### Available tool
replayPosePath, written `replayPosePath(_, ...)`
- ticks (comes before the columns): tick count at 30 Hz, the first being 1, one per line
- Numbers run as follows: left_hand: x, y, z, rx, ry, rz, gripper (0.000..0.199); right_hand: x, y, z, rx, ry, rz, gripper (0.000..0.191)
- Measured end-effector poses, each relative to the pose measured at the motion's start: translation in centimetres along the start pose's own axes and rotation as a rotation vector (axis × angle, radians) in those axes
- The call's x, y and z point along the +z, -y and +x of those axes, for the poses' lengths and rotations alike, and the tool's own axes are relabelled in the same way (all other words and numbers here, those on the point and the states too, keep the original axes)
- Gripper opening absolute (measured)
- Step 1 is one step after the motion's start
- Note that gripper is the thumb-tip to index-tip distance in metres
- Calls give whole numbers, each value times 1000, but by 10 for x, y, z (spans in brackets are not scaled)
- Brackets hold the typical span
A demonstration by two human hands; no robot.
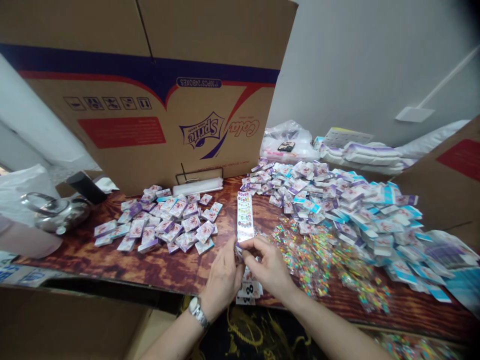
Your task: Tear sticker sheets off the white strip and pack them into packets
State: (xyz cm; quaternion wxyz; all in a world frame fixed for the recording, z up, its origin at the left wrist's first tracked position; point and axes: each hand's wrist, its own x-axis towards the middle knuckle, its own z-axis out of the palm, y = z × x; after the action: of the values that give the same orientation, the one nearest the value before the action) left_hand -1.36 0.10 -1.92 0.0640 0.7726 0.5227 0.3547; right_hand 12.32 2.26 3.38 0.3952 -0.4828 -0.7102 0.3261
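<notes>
My left hand [222, 272], with a watch [197, 311] on its wrist, grips a small white-and-purple box [239, 251] near the table's front edge. The fingertips of my right hand [269, 262] pinch the top of the same box. Most of it is hidden by the fingers. Just beyond my hands lies a long strip of printed stickers [245, 215]. Below them, more printed slips [249, 289] with black round figures stick out toward the edge. Several clear packets of colourful candy [311, 260] lie right of my right hand.
A pile of closed small boxes [172, 220] sits on the left. A larger heap of small cartons [337, 195] spreads on the right. Behind stands a big cardboard box [150, 110]. A metal kettle [62, 212] and a pink container [28, 237] are at far left.
</notes>
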Motion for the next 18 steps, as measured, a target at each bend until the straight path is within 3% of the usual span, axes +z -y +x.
replayPosePath(5,0,-3,2,-25,63,44,70,7,11,-12,-245,-66,-128,28)
replayPosePath(10,-8,-4,5,-108,159,5,73,21,-3,-25,-423,-160,-238,42)
replayPosePath(14,-10,-3,4,-58,208,-68,73,24,-9,-30,-380,-130,-242,46)
replayPosePath(18,-8,2,1,-10,184,-40,75,23,-10,-28,-328,20,-208,51)
